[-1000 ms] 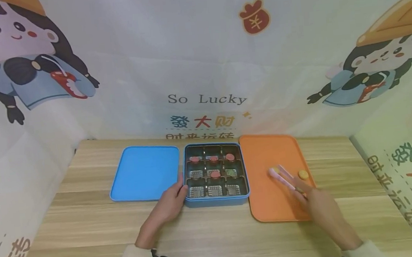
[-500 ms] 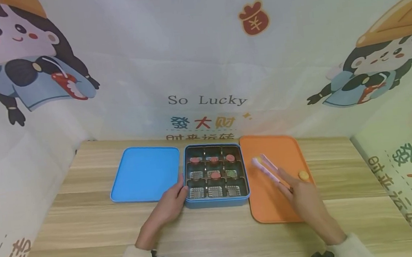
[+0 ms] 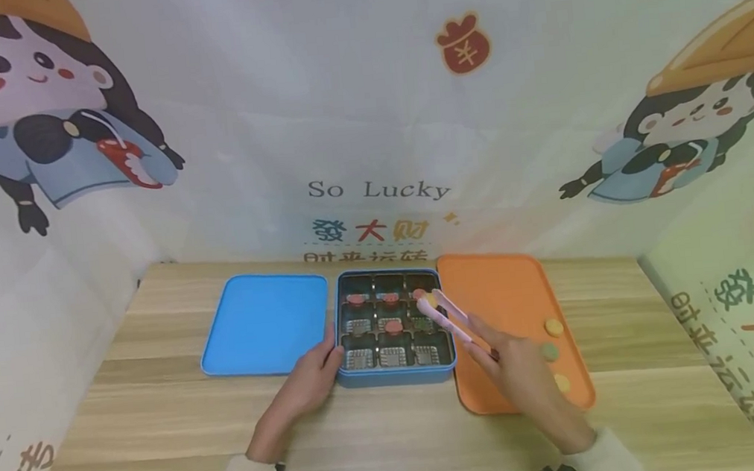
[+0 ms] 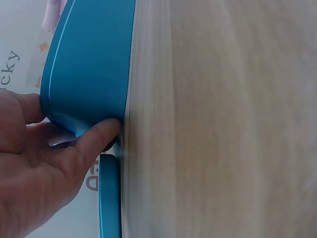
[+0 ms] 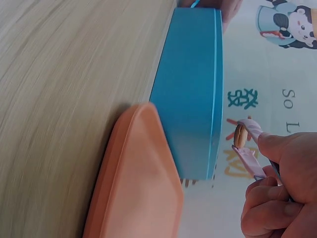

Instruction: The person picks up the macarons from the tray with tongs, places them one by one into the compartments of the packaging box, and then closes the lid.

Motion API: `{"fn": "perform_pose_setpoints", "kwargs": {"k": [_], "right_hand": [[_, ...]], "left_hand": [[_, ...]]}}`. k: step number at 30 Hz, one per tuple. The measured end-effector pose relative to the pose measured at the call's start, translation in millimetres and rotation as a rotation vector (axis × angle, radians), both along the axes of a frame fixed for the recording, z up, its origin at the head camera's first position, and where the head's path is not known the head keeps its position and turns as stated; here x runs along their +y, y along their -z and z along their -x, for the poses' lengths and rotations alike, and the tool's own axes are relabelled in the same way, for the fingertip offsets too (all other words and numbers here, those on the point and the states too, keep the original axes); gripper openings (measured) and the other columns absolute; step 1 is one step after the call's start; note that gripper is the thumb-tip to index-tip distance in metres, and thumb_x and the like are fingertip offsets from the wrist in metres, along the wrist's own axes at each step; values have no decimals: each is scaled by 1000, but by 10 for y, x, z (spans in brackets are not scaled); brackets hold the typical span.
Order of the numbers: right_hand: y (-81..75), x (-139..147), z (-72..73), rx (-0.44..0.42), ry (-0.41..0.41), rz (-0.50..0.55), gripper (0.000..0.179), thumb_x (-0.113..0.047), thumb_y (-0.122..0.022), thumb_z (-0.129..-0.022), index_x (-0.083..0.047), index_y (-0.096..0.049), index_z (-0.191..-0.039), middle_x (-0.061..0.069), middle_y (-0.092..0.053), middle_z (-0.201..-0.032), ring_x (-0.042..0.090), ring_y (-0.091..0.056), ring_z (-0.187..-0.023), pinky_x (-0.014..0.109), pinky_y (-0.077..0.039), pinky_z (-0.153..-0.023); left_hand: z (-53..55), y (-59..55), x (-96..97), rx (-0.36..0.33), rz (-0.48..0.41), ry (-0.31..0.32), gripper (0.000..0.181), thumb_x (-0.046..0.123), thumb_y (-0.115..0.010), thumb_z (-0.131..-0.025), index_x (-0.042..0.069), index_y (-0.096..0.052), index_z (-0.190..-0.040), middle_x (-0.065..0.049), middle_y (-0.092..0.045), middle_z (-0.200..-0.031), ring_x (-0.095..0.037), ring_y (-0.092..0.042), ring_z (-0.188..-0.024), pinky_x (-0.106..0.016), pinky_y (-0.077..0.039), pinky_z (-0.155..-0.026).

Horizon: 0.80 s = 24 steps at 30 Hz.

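Note:
My right hand (image 3: 526, 372) grips a pair of pink-and-white tongs (image 3: 451, 325). Pinched between the tong tips is a yellowish macaron (image 5: 240, 136), above the back right part of the blue box (image 3: 396, 377). Nine dark compartments fill that box. Red macarons (image 3: 393, 327) sit in the back row and the centre compartment; a green one (image 3: 423, 323) in the middle right is partly behind the tongs. The front row holds none. My left hand (image 3: 311, 376) rests against the box's left side, its thumb near the front corner and straight fingers touching the wall.
To the right of the box lies an orange tray (image 3: 488, 278) with two yellow macarons (image 3: 553, 327) and a green macaron (image 3: 549, 352) near its right edge. On the left a flat blue lid (image 3: 263, 324) lies beside the box. A printed cloth (image 3: 367, 117) stands behind the table.
The right hand has lifted the macaron in the tongs off the orange tray and carried it left over the box. The left hand has stayed at the box's side.

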State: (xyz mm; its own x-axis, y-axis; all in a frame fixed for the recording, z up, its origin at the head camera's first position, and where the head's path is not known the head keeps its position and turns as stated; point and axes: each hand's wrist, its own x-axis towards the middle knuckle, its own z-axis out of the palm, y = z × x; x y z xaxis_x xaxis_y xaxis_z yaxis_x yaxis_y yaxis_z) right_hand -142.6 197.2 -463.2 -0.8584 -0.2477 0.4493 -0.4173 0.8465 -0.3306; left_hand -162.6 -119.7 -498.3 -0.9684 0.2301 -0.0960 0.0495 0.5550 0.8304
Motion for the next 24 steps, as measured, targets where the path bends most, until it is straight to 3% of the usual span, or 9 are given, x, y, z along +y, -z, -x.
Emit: {"fn": "perform_pose_setpoints", "kwargs": {"k": [10, 16, 24], "right_hand": [[-16, -223, -4, -135, 1, 55, 46, -26, -73, -91, -7, -65, -132, -15, -30, -52, -5, -23, -44, 16, -24, -39], [10, -338, 3, -143, -32, 48, 48, -30, -72, -91, -8, -64, -133, -14, -34, -52, -4, -27, -45, 16, -28, -40], [27, -495, -7, -107, -83, -35, 48, -33, -70, -91, -8, -66, -131, -9, -46, -59, 4, -39, -53, 17, -35, -48]], "left_hand": [[-6, -8, 19, -6, 4, -16, 55, 21, -38, -107, -1, -22, -155, -26, -37, -152, -43, -35, -141, -56, -34, -113], [-11, 6, 22, -11, -14, -26, 55, 22, -39, -107, -2, -22, -155, -25, -34, -154, -42, -33, -142, -55, -32, -114], [-24, 13, 16, 31, 1, -22, 53, 19, -42, -107, -3, -28, -153, -27, -44, -148, -43, -40, -138, -57, -37, -110]]}}
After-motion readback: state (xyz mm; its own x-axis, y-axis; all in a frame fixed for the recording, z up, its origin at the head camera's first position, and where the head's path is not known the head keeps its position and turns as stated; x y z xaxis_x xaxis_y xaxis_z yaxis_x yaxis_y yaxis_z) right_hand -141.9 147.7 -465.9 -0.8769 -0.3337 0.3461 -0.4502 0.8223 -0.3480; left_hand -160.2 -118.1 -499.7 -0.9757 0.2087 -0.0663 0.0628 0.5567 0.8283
